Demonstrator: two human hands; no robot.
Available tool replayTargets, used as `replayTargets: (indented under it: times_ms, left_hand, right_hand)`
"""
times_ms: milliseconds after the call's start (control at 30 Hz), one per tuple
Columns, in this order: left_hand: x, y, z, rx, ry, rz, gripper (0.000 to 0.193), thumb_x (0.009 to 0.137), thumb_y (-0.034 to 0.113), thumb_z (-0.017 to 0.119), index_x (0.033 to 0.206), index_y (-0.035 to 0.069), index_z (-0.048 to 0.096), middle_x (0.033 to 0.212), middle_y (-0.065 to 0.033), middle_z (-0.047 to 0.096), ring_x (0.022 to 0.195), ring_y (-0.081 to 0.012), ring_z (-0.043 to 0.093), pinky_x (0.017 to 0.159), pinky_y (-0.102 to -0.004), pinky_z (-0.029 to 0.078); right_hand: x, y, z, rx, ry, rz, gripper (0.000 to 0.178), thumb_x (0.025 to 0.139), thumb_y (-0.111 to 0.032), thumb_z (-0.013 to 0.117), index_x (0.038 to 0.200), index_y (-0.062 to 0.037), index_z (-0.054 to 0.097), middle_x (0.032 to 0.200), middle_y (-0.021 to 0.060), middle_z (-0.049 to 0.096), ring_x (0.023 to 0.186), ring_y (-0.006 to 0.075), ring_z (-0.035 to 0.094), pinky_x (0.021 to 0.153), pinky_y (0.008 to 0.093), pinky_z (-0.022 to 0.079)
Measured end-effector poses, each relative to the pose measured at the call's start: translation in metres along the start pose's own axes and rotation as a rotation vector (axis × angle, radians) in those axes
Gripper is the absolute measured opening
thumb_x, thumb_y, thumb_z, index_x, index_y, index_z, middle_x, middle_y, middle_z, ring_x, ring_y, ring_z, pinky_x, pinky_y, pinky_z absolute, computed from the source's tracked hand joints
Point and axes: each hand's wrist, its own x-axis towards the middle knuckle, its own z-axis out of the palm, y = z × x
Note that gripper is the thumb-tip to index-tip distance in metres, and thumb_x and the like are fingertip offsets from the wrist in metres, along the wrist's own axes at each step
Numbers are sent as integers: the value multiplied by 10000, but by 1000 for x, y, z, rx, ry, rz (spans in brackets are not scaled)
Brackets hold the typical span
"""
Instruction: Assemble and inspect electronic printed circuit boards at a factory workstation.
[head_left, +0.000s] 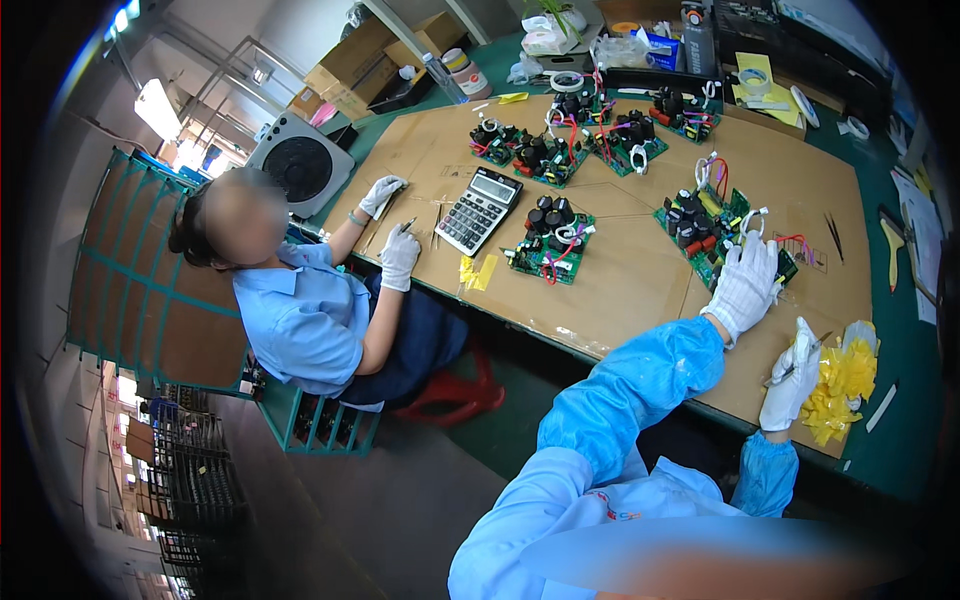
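Observation:
My left hand (745, 287), in a white glove, reaches over the near right edge of a green circuit board (703, 222). Its fingers close on that board beside a white wire loop, and the palm covers part of the components. Black capacitors, red and yellow parts and pink wires stand up from the board. My right hand (792, 380), gloved as well, is closed around a thin tool whose ends barely show; its kind cannot be made out. Just right of it lies a heap of yellow tape pieces (846, 385). Blue sleeve covers wrap both my forearms.
Across the cardboard-covered table (625, 290) sit several more circuit boards (545, 155) and a calculator (480, 212). Tweezers (834, 238) and a yellow-handled cutter (890, 255) lie at right. A co-worker (305, 300) in white gloves sits at left, holding a pen-like item.

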Motion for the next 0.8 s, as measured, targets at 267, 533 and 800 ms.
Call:
replayTargets:
  times_ms: [267,533,800]
  left_hand:
    - [-25,-8,-16,-110,117,-49,371,861,345,636,977,-7,641,1145,-232,544,1143,-394,486,894,-490,404]
    - [-15,-17,-24,-126,34,-78,303,848,373,641,864,71,610,958,-145,560,931,-317,533,775,-470,409]
    - [-64,-32,-69,-208,72,114,266,800,324,691,852,70,631,934,-129,563,871,-306,552,721,-433,453]
  right_hand:
    - [2,2,2,22,17,7,378,1066,-290,454,1304,-31,591,644,-77,331,533,7,263,466,206,212]
    - [-2,-4,6,112,47,52,369,1046,-297,498,1289,-39,602,661,-77,355,538,10,297,476,200,240]
    - [1,3,3,124,44,26,368,1034,-316,520,1262,-43,615,682,-74,374,555,11,316,486,191,256]
